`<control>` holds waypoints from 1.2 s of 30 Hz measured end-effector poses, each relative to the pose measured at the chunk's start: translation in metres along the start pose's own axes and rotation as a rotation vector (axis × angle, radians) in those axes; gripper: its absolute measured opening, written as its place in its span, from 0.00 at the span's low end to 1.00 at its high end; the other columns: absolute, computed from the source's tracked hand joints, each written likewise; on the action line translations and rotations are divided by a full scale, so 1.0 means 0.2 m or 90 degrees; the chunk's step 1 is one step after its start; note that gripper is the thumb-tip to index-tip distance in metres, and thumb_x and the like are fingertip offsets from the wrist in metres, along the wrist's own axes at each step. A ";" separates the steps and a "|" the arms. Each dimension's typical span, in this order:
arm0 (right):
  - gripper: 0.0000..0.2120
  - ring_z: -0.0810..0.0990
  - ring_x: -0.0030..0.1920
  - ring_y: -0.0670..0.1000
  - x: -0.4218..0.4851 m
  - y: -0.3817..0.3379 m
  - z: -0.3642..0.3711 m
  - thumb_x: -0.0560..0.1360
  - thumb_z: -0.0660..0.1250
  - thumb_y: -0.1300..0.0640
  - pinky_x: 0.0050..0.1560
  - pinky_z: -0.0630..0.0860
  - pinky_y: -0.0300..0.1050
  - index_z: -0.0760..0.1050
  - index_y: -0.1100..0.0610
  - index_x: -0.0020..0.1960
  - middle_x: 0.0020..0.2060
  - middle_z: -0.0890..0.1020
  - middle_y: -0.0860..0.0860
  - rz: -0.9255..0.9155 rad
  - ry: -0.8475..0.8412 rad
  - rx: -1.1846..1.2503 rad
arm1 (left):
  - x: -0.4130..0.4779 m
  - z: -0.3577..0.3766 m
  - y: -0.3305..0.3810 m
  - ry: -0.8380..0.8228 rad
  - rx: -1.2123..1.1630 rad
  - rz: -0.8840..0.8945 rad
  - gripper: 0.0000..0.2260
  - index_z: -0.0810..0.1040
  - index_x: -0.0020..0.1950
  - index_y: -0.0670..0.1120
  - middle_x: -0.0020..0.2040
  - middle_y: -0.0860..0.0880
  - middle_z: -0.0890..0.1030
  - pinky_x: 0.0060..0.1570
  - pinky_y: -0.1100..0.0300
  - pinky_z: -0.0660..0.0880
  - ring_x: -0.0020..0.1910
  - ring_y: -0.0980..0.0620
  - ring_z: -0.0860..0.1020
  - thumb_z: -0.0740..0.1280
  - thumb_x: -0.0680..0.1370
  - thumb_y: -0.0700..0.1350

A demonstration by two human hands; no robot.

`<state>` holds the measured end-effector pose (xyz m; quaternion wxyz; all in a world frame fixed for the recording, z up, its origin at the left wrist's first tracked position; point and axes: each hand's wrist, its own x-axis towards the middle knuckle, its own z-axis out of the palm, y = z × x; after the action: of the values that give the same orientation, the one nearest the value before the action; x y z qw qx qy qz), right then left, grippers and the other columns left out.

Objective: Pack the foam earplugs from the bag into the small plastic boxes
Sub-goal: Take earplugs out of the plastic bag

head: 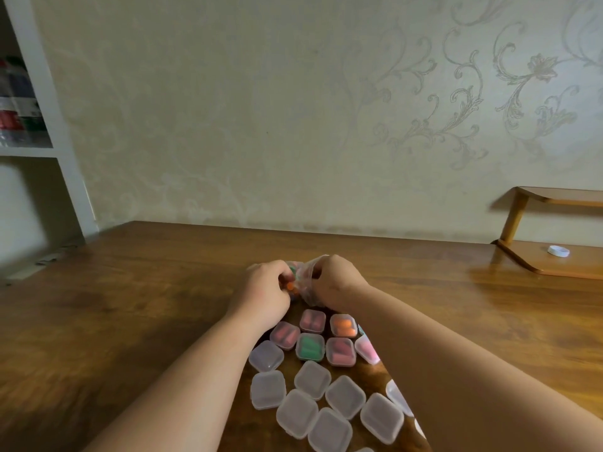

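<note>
Pale wallpaper with a scrolling leaf pattern backs a brown wooden table [130, 321]. At 9 o'clock in the view stands a white shelf unit [49, 93] with blurred bottles on it. At 3 o'clock a small wooden stand [538, 262] sits on the table with a white cap [558, 251] lying on its base.

Both bare forearms reach from 6 o'clock toward the middle of the table, where the hands meet around a clear plastic bag [309, 267] of coloured foam earplugs. The right hand [336, 282] has its fingers curled round the crumpled bag and grips it. The left hand [267, 285], just at 9 o'clock of the bag, has its fingers curled in at the bag's mouth. It seems to pinch an orange earplug [289, 286], though the spot is small and blurred.

At 6 o'clock from the hands, between the forearms, the small plastic boxes lie close together on the table. The filled boxes [310, 346] form the rows nearer the hands, all with lids down. Their contents show pink, orange, green and red through the clear plastic, and one pink box at 3 o'clock of the group is partly hidden by the right forearm. The empty boxes [312, 380] cluster at 6 o'clock of those, also closed, with some touching their neighbours.
</note>
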<state>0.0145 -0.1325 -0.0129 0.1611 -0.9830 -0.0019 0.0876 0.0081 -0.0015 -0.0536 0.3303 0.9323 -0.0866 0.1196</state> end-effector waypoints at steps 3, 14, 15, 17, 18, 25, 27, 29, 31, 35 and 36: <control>0.13 0.81 0.53 0.56 -0.03 0.02 0.00 0.80 0.64 0.56 0.55 0.79 0.50 0.77 0.61 0.61 0.54 0.82 0.57 0.023 0.035 0.034 | 0.00 0.00 0.00 0.002 -0.003 -0.008 0.13 0.79 0.54 0.55 0.56 0.50 0.79 0.49 0.57 0.77 0.52 0.52 0.78 0.68 0.77 0.37; 0.07 0.77 0.40 0.54 0.04 0.08 0.07 0.78 0.61 0.60 0.37 0.69 0.40 0.76 0.55 0.43 0.38 0.78 0.52 -0.021 0.164 0.095 | 0.00 0.00 0.00 -0.002 -0.007 -0.017 0.13 0.79 0.57 0.54 0.57 0.50 0.79 0.53 0.51 0.80 0.53 0.51 0.79 0.67 0.77 0.38; 0.08 0.77 0.41 0.54 0.03 0.08 0.07 0.78 0.60 0.61 0.39 0.70 0.41 0.77 0.56 0.44 0.40 0.78 0.53 -0.030 0.167 0.099 | 0.00 0.00 0.00 -0.004 -0.005 -0.017 0.13 0.79 0.57 0.54 0.57 0.50 0.79 0.53 0.51 0.80 0.53 0.51 0.79 0.67 0.78 0.38; 0.08 0.77 0.42 0.55 0.00 0.08 0.05 0.78 0.61 0.62 0.42 0.72 0.43 0.79 0.59 0.47 0.42 0.79 0.53 -0.029 0.147 0.063 | 0.00 0.00 0.00 -0.006 -0.004 -0.017 0.13 0.79 0.58 0.54 0.57 0.51 0.79 0.52 0.52 0.80 0.53 0.51 0.78 0.68 0.78 0.38; 0.07 0.79 0.44 0.55 0.01 0.08 0.05 0.78 0.62 0.62 0.43 0.74 0.44 0.79 0.60 0.48 0.44 0.81 0.54 -0.027 0.131 0.052 | 0.00 0.00 0.00 -0.004 -0.003 -0.016 0.13 0.79 0.57 0.54 0.56 0.51 0.79 0.52 0.52 0.80 0.53 0.51 0.78 0.68 0.78 0.38; 0.15 0.77 0.48 0.55 -0.04 -0.01 -0.06 0.81 0.61 0.56 0.51 0.79 0.49 0.71 0.59 0.66 0.54 0.78 0.56 -0.059 -0.056 -0.093 | 0.01 0.00 0.00 -0.006 -0.009 -0.015 0.12 0.79 0.56 0.54 0.56 0.51 0.79 0.51 0.55 0.79 0.52 0.52 0.78 0.67 0.78 0.38; 0.15 0.77 0.48 0.54 -0.04 0.00 -0.04 0.81 0.62 0.57 0.51 0.79 0.49 0.72 0.59 0.65 0.55 0.79 0.57 -0.052 -0.028 -0.080 | 0.01 0.00 0.00 -0.005 -0.010 -0.017 0.12 0.79 0.55 0.54 0.56 0.51 0.79 0.51 0.55 0.79 0.52 0.52 0.78 0.67 0.78 0.38; 0.13 0.79 0.47 0.53 -0.01 0.06 0.00 0.79 0.64 0.56 0.40 0.78 0.44 0.76 0.59 0.62 0.49 0.81 0.55 -0.004 0.044 -0.006 | 0.01 0.00 -0.01 -0.003 -0.011 -0.019 0.12 0.79 0.55 0.55 0.56 0.51 0.80 0.52 0.54 0.80 0.52 0.52 0.78 0.68 0.78 0.38; 0.14 0.81 0.51 0.55 0.00 0.08 0.01 0.79 0.64 0.56 0.44 0.79 0.45 0.76 0.60 0.62 0.53 0.81 0.56 0.040 0.089 0.101 | 0.01 0.00 0.00 -0.002 -0.009 -0.021 0.12 0.78 0.54 0.55 0.56 0.51 0.79 0.52 0.54 0.80 0.52 0.52 0.78 0.68 0.78 0.38; 0.16 0.80 0.52 0.55 -0.03 0.11 -0.01 0.78 0.66 0.57 0.49 0.78 0.45 0.75 0.61 0.64 0.55 0.81 0.57 0.097 0.147 0.230 | 0.01 0.00 0.00 -0.001 -0.018 -0.028 0.11 0.77 0.53 0.55 0.55 0.51 0.79 0.52 0.53 0.80 0.52 0.52 0.78 0.68 0.78 0.39; 0.16 0.80 0.53 0.55 -0.04 0.11 -0.02 0.78 0.66 0.57 0.51 0.79 0.45 0.75 0.62 0.64 0.55 0.81 0.57 0.102 0.149 0.243 | 0.01 0.00 0.00 0.000 -0.020 -0.031 0.11 0.76 0.53 0.55 0.55 0.51 0.79 0.52 0.53 0.80 0.52 0.52 0.78 0.68 0.78 0.39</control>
<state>0.0076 -0.1545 -0.0154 0.3354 -0.9353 0.1115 -0.0158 0.0108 -0.0019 -0.0529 0.3478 0.9287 -0.0658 0.1101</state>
